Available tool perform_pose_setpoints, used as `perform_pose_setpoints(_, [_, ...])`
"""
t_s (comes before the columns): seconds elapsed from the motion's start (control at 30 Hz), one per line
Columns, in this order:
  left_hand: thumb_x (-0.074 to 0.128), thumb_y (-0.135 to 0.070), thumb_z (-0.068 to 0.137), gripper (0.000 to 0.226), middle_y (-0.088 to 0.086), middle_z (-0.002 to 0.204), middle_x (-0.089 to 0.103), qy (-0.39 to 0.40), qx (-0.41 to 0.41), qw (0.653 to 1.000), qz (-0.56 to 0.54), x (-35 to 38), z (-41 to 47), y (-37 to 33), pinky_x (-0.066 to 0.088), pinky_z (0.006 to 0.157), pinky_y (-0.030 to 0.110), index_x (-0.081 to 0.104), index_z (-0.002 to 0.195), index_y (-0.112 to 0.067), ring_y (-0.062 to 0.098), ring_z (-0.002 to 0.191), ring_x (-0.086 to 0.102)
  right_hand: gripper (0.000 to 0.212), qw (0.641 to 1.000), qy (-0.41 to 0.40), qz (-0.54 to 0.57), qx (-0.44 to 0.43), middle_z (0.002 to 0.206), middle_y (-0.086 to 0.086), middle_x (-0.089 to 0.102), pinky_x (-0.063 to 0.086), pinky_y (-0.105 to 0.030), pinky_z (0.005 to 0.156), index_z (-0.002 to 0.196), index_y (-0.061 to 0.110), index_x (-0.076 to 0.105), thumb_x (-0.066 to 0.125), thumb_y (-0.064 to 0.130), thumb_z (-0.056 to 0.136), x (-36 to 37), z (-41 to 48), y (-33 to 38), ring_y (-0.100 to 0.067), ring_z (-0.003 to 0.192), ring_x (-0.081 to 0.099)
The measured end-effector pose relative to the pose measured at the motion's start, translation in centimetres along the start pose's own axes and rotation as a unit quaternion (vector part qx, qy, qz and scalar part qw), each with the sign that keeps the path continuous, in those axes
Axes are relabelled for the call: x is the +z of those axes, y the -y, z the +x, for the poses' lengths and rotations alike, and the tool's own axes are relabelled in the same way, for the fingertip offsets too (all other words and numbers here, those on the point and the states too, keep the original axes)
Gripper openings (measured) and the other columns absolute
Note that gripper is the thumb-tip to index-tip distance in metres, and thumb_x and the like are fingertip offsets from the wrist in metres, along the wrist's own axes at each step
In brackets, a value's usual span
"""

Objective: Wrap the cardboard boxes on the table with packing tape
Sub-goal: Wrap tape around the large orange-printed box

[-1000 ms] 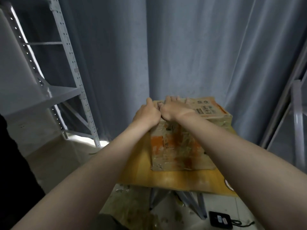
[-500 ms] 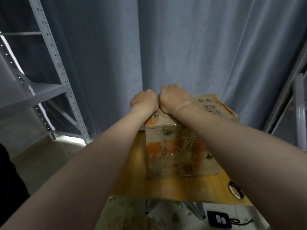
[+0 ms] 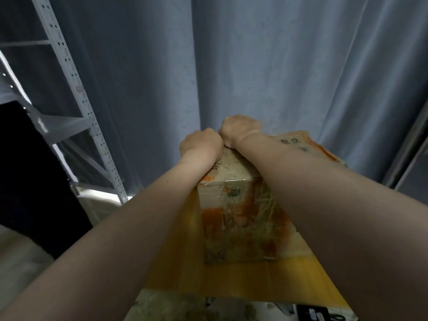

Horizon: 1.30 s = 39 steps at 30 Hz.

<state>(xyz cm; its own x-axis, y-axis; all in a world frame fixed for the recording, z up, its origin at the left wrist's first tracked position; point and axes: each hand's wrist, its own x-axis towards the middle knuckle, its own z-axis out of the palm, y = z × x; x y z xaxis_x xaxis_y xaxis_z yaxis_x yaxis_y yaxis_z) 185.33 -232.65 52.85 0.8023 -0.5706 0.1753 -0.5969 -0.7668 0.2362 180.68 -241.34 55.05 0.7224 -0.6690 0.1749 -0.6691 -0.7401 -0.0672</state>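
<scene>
A worn cardboard box (image 3: 240, 218) with orange print and shiny clear tape stands on the yellow wooden table (image 3: 180, 269). Both my arms reach over its top. My left hand (image 3: 200, 144) sits at the box's far left top corner, knuckles up, fingers bent down over the far edge. My right hand (image 3: 238, 129) lies right beside it, touching it, and also curls over the far top edge. The fingertips of both hands are hidden behind the box. No tape roll shows.
A grey curtain (image 3: 254, 66) hangs close behind the table. A white metal shelf rack (image 3: 76, 93) stands at the left, with a dark shape (image 3: 30, 181) below it. A metal frame (image 3: 407, 144) rises at the right. A black device (image 3: 312, 315) lies on the floor.
Both hands slid together from the box's top to its far edge and curled over it. The view has moved closer, and the box now looks nearer.
</scene>
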Motion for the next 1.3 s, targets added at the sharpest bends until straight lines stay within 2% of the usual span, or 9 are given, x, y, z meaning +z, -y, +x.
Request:
perform_pose_setpoints(0.2, [0.043,-0.021,0.101,0.033,0.018,0.133,0.064,-0.011,-0.009,0.998,-0.055,0.2,-0.2,0.3,0.042,0.084,0.040,0.064,0.124,-0.009,0.042,0.120,0.059,0.036,0.987,-0.111,-0.098,-0.060,0.133,-0.010,0.067,0.044,-0.045,0.101,0.126,0.018,0.068,0.043,0.032,0.106,-1.0,-2.1,-1.4,-0.034,0.123,0.063])
perform_pose_setpoints(0.33, [0.041,-0.026,0.103,0.035,0.018,0.132,0.066,-0.004,-0.037,0.994,-0.104,-0.1,-0.6,1.1,0.039,0.083,0.035,0.066,0.121,-0.009,0.042,0.120,0.061,0.047,0.986,-0.038,-0.134,0.089,0.145,-0.014,0.058,0.039,-0.061,0.108,0.140,0.016,0.060,0.041,0.040,0.104,-3.1,-4.1,-7.0,-0.041,0.133,0.052])
perform_pose_setpoints(0.47, [0.045,-0.022,0.101,0.023,0.017,0.124,0.068,-0.008,-0.048,0.986,-0.162,-1.1,-2.4,1.4,0.041,0.078,0.036,0.065,0.107,-0.011,0.041,0.113,0.063,0.058,0.985,0.005,-0.010,0.175,0.139,-0.013,0.061,0.043,-0.045,0.095,0.138,0.022,0.060,0.036,0.060,0.101,-4.3,-6.6,-13.4,-0.038,0.126,0.056])
perform_pose_setpoints(0.57, [0.034,-0.027,0.106,0.042,0.020,0.135,0.063,0.047,-0.069,0.962,-0.259,-1.9,-4.3,0.9,0.048,0.096,0.039,0.063,0.125,-0.004,0.041,0.121,0.059,0.061,0.980,0.034,0.098,0.172,0.151,-0.014,0.053,0.040,-0.046,0.107,0.148,0.023,0.051,0.031,0.059,0.104,-4.3,-8.8,-15.1,-0.039,0.135,0.051])
perform_pose_setpoints(0.73, [0.038,-0.040,0.101,0.049,0.016,0.127,0.066,0.028,-0.108,0.899,-0.423,-4.0,-7.8,0.3,0.051,0.105,0.048,0.062,0.128,-0.006,0.037,0.113,0.063,0.073,0.961,-0.034,0.180,0.206,0.148,-0.016,0.056,0.041,-0.046,0.107,0.144,0.011,0.052,0.028,0.067,0.103,-5.0,-12.2,-14.3,-0.040,0.134,0.052])
perform_pose_setpoints(0.87, [0.049,-0.030,0.096,0.028,0.008,0.116,0.068,-0.058,-0.128,0.882,-0.449,-5.2,-9.9,0.4,0.052,0.088,0.034,0.062,0.106,-0.008,0.031,0.099,0.063,0.068,0.944,-0.091,0.225,0.223,0.147,-0.019,0.055,0.041,-0.046,0.106,0.147,0.009,0.044,0.034,0.060,0.104,-6.5,-14.6,-14.1,-0.041,0.136,0.050])
perform_pose_setpoints(0.97, [0.061,-0.021,0.092,0.011,0.007,0.108,0.074,-0.072,-0.110,0.870,-0.475,-5.0,-11.6,0.9,0.055,0.093,0.034,0.069,0.088,-0.014,0.031,0.100,0.069,0.044,0.932,-0.060,0.287,0.214,0.130,-0.022,0.065,0.052,-0.044,0.098,0.123,0.006,0.063,0.048,0.039,0.099,-6.5,-16.6,-14.6,-0.044,0.119,0.063])
perform_pose_setpoints(1.13, [0.063,-0.018,0.091,0.025,-0.005,0.123,0.074,-0.065,-0.070,0.907,-0.410,-2.9,-15.8,1.0,0.047,0.108,0.029,0.077,0.110,-0.027,0.024,0.120,0.065,0.026,0.928,-0.026,0.301,0.217,0.117,-0.018,0.071,0.060,-0.045,0.087,0.105,0.008,0.069,0.058,0.027,0.090,-4.3,-20.5,-14.9,-0.042,0.106,0.069])
perform_pose_setpoints(1.3, [0.059,-0.025,0.092,0.031,0.011,0.118,0.074,0.007,-0.093,0.946,-0.309,-2.5,-18.0,2.3,0.054,0.087,0.032,0.071,0.118,-0.012,0.035,0.109,0.070,0.020,0.949,0.117,0.211,0.201,0.082,-0.016,0.069,0.061,-0.047,0.057,0.089,0.003,0.066,0.064,0.022,0.091,-4.1,-23.1,-13.5,-0.036,0.068,0.070])
